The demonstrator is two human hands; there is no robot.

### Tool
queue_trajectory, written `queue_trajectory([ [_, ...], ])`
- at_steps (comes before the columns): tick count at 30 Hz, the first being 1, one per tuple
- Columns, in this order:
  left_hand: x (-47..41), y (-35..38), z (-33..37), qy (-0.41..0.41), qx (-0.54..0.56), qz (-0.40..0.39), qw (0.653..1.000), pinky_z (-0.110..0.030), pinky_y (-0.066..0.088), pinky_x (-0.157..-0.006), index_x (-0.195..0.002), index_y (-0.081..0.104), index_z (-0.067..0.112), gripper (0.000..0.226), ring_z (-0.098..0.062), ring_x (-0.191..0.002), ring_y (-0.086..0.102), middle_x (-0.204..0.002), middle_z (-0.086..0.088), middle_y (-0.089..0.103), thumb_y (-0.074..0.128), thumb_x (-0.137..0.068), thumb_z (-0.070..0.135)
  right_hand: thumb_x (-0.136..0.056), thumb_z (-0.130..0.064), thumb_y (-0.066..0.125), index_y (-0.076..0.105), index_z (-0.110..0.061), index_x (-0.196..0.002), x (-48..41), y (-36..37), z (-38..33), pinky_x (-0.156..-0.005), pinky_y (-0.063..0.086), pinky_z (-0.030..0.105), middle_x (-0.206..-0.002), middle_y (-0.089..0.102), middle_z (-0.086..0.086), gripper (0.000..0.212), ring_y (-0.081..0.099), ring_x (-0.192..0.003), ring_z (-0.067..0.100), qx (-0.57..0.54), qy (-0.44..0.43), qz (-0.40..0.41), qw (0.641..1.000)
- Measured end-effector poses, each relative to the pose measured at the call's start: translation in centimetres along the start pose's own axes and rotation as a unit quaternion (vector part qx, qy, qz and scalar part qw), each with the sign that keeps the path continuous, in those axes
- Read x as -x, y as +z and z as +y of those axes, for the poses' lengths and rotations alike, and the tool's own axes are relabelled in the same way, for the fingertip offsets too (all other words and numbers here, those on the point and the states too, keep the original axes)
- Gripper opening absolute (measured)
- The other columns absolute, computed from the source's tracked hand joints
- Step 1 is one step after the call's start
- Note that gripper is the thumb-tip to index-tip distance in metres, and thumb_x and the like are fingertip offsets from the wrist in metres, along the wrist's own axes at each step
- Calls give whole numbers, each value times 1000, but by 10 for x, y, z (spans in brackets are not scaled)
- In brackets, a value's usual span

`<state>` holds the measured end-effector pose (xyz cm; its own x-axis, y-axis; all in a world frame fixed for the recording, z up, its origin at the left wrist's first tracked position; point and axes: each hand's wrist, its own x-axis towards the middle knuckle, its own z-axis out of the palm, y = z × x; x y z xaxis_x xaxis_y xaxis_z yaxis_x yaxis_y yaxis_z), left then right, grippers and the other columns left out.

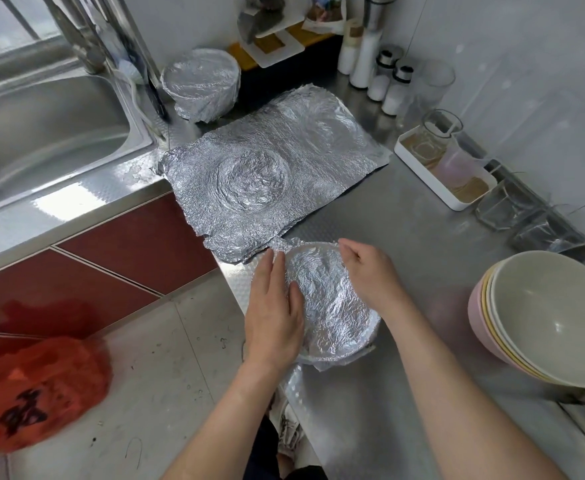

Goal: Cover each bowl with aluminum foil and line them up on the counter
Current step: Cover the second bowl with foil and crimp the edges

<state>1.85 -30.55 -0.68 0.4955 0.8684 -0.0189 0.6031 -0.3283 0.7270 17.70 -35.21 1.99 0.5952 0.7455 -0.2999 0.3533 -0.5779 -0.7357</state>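
Both bare forearms reach in from the bottom edge to a bowl that stands at the front edge of the steel worktop, its top already wrapped in crinkled foil. The left hand lies against the bowl's left side with its fingers straight and together, pressing the foil down over the rim. The right hand sits on the far right rim, its fingers curled over the edge and gripping the foil there. A loose flap of foil sticks out under the bowl on the near side.

Just behind the bowl, a large foil sheet lies flat on the worktop, wrinkled and marked with a round dent near its middle. Its near corner almost touches the bowl. Beyond the sheet, by the corner of the sink, stands a second wrapped bowl, fully covered in foil.

To the right, well apart from the hands, is a stack of bare bowls, the top one pale and the bottom one pink. Along the wall stand a white tray, some shakers and drinking glasses. On the floor at lower left is a red plastic bag.
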Motion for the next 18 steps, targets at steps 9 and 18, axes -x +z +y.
queue_trajectory([
  [9,-14,-7,-10,96,-36,-52,993,-31,24,-116,-147,39,13,48,-18,-144,28,-154,-3,35,39,-100,23,-101,-16,43,68,-3,-100,20,8,21,-67,41,28,-71,60,-2,28,50,-67,11,-35,1,66,997],
  [18,-9,-16,-10,106,-72,-52,990,-35,26,-115,-148,37,14,51,-23,-145,25,-156,-7,30,45,-98,21,-101,-29,44,44,-12,-142,17,2,19,-107,34,26,-142,50,5,45,47,-130,16,-104,39,3,994],
])
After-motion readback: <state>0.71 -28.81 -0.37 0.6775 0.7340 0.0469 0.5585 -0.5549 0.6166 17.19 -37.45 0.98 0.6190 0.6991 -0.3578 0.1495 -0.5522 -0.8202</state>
